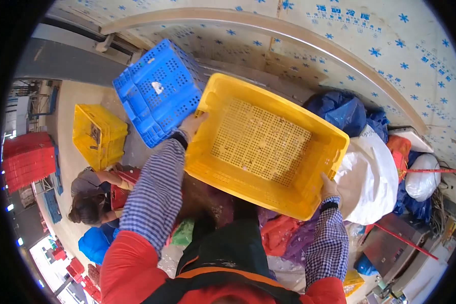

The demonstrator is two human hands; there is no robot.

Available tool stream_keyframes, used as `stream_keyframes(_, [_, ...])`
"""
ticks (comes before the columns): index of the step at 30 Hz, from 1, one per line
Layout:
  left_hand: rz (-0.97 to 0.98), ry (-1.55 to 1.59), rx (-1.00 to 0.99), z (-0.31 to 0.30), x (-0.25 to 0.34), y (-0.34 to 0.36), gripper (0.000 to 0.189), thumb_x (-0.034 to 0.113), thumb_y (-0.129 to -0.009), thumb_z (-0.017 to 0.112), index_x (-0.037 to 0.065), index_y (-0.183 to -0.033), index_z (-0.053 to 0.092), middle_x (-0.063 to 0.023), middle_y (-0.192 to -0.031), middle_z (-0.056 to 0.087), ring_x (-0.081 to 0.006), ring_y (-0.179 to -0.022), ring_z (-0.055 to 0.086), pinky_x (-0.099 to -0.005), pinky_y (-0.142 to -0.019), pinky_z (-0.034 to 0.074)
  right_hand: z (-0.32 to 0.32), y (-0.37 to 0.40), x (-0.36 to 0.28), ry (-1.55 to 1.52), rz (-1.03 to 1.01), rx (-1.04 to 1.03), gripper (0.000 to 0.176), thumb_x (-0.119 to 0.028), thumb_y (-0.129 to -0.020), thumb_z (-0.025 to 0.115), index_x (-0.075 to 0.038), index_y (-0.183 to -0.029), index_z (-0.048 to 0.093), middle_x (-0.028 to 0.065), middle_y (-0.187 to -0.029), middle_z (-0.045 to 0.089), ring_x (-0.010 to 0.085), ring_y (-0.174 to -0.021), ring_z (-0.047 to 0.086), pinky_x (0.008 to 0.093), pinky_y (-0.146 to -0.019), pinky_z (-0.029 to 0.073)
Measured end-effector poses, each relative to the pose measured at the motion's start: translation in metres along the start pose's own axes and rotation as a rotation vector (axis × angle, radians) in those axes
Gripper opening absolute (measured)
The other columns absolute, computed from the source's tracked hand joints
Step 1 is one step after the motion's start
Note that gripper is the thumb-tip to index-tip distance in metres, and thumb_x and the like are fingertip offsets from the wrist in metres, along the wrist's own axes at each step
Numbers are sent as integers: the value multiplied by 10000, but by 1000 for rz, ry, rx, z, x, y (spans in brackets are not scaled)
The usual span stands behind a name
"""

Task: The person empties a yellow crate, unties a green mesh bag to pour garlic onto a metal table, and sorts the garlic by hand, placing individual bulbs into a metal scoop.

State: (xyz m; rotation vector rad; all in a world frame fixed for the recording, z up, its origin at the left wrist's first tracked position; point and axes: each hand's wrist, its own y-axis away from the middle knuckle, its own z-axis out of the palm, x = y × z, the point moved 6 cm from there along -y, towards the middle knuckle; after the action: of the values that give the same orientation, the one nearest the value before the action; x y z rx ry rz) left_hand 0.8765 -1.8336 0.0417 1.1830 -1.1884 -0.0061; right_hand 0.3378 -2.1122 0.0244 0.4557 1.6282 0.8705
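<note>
An empty yellow crate point(261, 139) with a perforated bottom is held up in front of my body, its open side facing me. My left hand point(191, 126) grips its left end near the rim. At the right end, my right hand point(330, 187) is closed on the crate's edge. Just beyond my left hand a blue crate point(159, 91) shows its perforated face, with a small white patch on it. Both my forearms wear checked sleeves.
Another yellow crate point(100, 136) stands at the left, near a crouching person point(88, 202). White sacking point(369, 175) and blue bags point(339, 112) lie at the right. Red and purple bags point(279, 234) lie below. A printed wall point(390, 55) rises beyond.
</note>
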Motion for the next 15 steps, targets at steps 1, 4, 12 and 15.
stream_keyframes(1, [79, 76, -34, 9, 20, 20, 412, 317, -895, 618, -10, -1143, 578, -77, -988, 654, -170, -827, 627, -302, -704, 494, -8, 12, -9, 1, -15, 3, 454, -178, -868, 631, 10, -1262, 507, 115, -1130, 620, 240, -989, 608, 344, -830, 502])
stream_keyframes(4, [88, 203, -81, 17, 104, 93, 348, 293, -906, 605, 1, -1095, 604, -52, -934, 655, -144, -793, 616, -299, -672, 486, 19, 87, -82, -44, -95, 43, 516, -126, -865, 618, -17, -1335, 437, 117, -1205, 582, 253, -1021, 597, 352, -868, 496])
stream_keyframes(12, [224, -210, 99, -44, 129, 95, 324, 314, -904, 595, 18, -1034, 617, -37, -886, 642, -122, -775, 585, -297, -661, 467, 6, 106, -73, -66, -417, -22, 628, -33, -848, 576, -40, -1421, 318, 127, -1330, 502, 292, -1155, 530, 391, -959, 464])
stream_keyframes(15, [367, -74, 61, -71, 97, 148, 443, 390, -880, 614, 7, -1105, 609, -65, -944, 659, -141, -851, 596, -321, -739, 471, 53, 170, -52, -117, -289, -52, 672, 39, -814, 567, -42, -1427, 305, 130, -1337, 493, 295, -1158, 527, 378, -961, 460])
